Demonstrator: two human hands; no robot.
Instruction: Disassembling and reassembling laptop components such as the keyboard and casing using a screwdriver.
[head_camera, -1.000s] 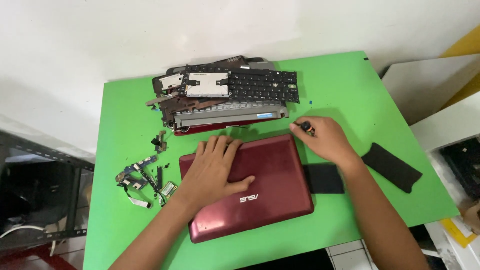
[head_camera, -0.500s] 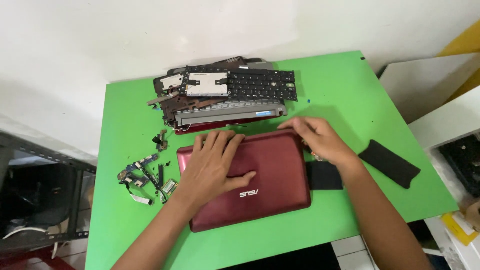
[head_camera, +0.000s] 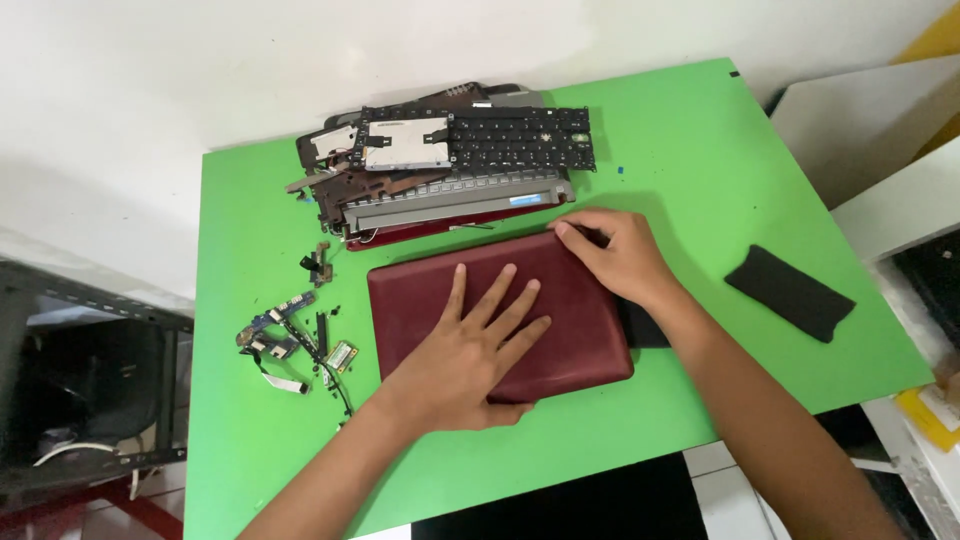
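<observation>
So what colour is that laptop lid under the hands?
Dark red, on the laptop lid against the green table, clearest in the head view.

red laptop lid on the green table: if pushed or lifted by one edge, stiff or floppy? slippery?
The red lid probably stays stiff: it lies flat under the left hand. Its glossy surface may be slippery on the green table. It is thin, so likely light but apt to flex if lifted at the corner by the right hand.

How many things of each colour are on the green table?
Dark red laptop lid under the left hand and right hand: 1
Black keyboard: 1
Black pad: 1
Silver metal plate: 1
Small circuit boards and cables: too jumbled to count
Total counted: 4
</observation>
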